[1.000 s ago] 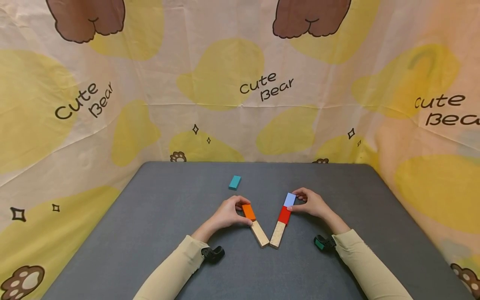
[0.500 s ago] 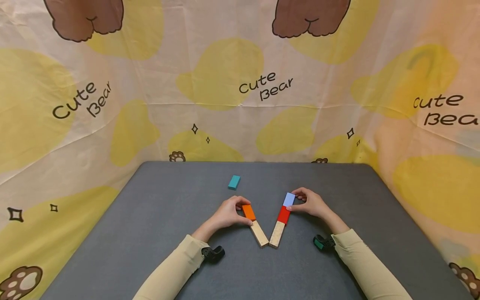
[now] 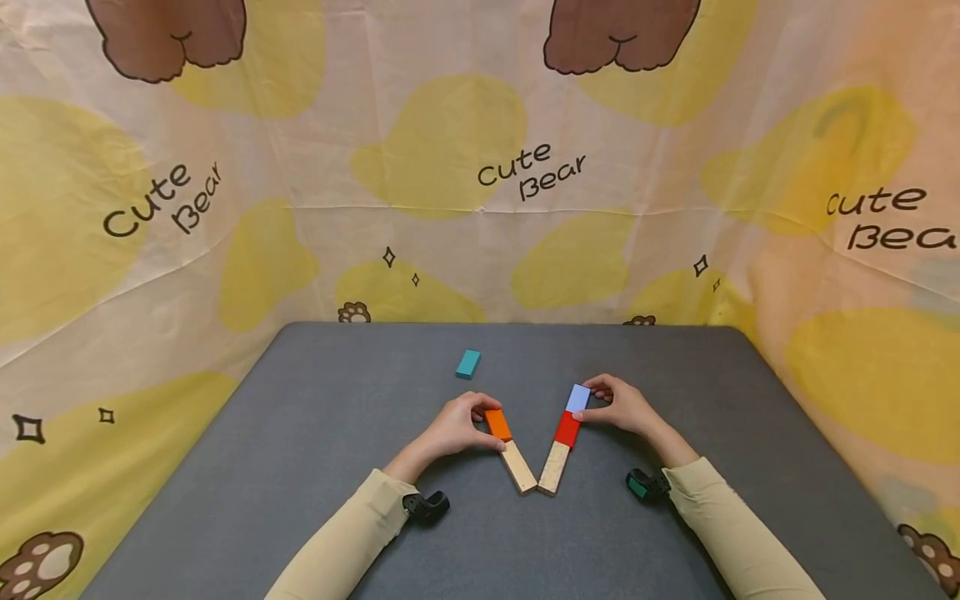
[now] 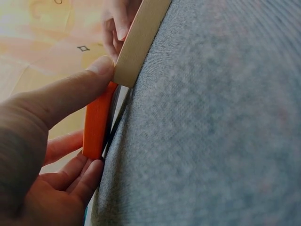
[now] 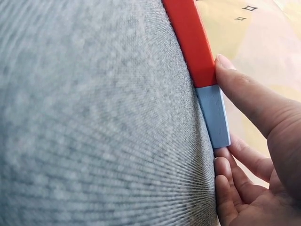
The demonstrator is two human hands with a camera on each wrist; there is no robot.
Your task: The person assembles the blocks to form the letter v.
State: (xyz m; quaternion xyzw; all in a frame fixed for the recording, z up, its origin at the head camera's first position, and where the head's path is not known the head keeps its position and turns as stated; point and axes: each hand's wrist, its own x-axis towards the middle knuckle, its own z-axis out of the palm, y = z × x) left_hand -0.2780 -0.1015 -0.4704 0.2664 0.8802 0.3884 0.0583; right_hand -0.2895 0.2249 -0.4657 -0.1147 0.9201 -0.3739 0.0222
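Several flat rectangular blocks form a V on the table. Its left arm is an orange block (image 3: 498, 424) end to end with a plain wooden block (image 3: 519, 468). A second wooden block (image 3: 554, 469), a red block (image 3: 567, 430) and a light blue block (image 3: 577, 398) make the right arm. My left hand (image 3: 452, 429) pinches the orange block lengthwise, the thumb by its joint with the wood and the fingers at its far end. On the other side, my right hand (image 3: 628, 408) holds the light blue block, fingertips at its far end, thumb beside the red block's edge.
A teal block (image 3: 468, 364) lies alone farther back, beyond the left hand. The grey table (image 3: 337, 375) runs back to a printed cloth backdrop (image 3: 435, 150). Dark wrist straps (image 3: 426, 508) sit at both cuffs.
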